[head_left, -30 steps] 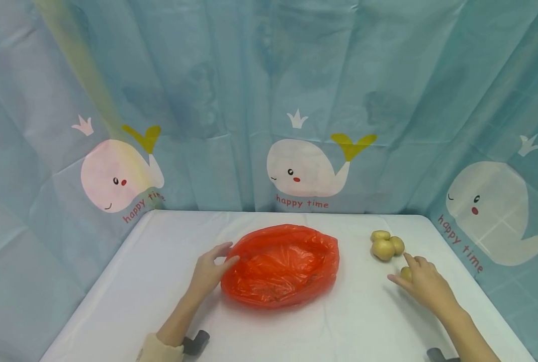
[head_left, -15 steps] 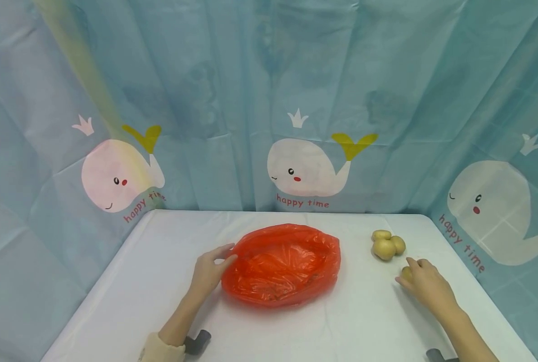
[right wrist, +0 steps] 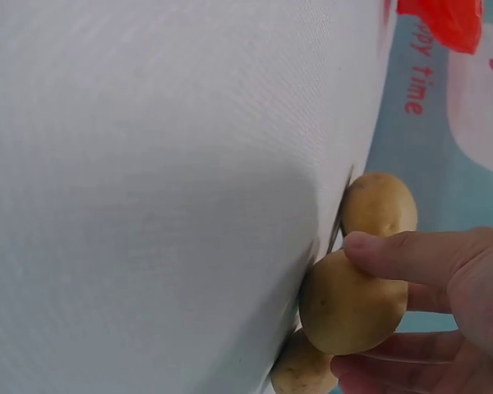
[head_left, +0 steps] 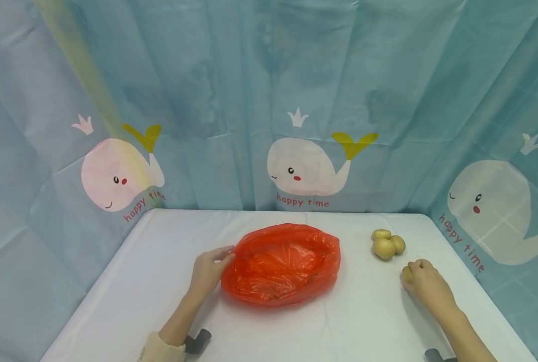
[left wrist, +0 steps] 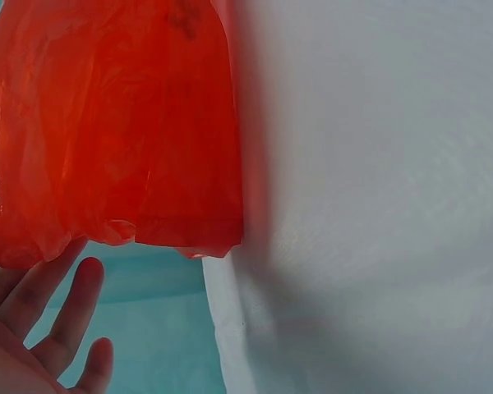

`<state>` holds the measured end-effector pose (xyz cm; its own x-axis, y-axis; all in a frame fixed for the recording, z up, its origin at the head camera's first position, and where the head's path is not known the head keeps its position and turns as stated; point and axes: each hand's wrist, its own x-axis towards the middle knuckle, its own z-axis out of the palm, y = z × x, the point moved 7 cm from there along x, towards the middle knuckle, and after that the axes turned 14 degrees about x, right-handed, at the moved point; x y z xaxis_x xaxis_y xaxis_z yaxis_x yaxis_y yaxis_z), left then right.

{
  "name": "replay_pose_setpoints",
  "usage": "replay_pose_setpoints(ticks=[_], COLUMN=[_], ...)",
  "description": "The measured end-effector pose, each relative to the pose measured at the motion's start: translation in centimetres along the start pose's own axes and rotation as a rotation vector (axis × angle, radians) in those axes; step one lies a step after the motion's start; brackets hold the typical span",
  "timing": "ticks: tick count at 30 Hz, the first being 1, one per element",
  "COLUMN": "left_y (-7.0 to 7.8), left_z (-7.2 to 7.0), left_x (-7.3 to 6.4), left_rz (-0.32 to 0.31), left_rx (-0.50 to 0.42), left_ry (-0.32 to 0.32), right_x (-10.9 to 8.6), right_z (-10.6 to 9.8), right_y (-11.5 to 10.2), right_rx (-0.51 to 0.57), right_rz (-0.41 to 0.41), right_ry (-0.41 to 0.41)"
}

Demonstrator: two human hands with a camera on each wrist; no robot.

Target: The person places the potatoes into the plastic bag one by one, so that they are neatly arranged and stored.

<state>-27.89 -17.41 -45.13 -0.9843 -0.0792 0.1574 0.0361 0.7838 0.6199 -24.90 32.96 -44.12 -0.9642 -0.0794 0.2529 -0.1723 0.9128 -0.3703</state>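
Note:
A red plastic bag (head_left: 280,264) stands with its mouth spread on the white table. My left hand (head_left: 207,271) pinches the bag's left rim between thumb and index finger. In the left wrist view the other fingers (left wrist: 76,308) stick out loosely below the bag, and the thumb is hidden. On the right, my right hand (head_left: 431,287) grips a potato (right wrist: 349,302), thumb on one side and fingers on the other. That potato appears to be at the table surface. Beyond it, a group of potatoes (head_left: 384,248) lies together.
The white tabletop (head_left: 332,332) runs back to a blue curtain (head_left: 233,100) printed with whales. More curtain hangs along the left and right sides. Dark wrist mounts (head_left: 198,342) show at both forearms.
My right hand's thumb and fingers have closed in around the nearest potato. My left thumb and index finger have drawn closer together at the bag's rim, and the bag stays in place.

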Motion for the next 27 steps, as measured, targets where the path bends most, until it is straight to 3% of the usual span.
replay_pose_setpoints(ticks=[12,18,27], left_y=[-0.01,0.05,0.38], left_z=[-0.09,-0.13,-0.04], left_x=[-0.08,-0.11,0.27], left_rz=[0.007,0.008,-0.024], left_rx=[0.005,-0.003,0.048], left_ry=[0.041,0.048,-0.034], right_x=[-0.02,-0.01,0.08], right_z=[0.36,0.43,0.34], right_y=[0.34,0.59,0.68], right_rx=[0.002,0.007,0.004], right_rz=[0.054,0.041,0.011], right_ry=[-0.008,-0.004,0.011])
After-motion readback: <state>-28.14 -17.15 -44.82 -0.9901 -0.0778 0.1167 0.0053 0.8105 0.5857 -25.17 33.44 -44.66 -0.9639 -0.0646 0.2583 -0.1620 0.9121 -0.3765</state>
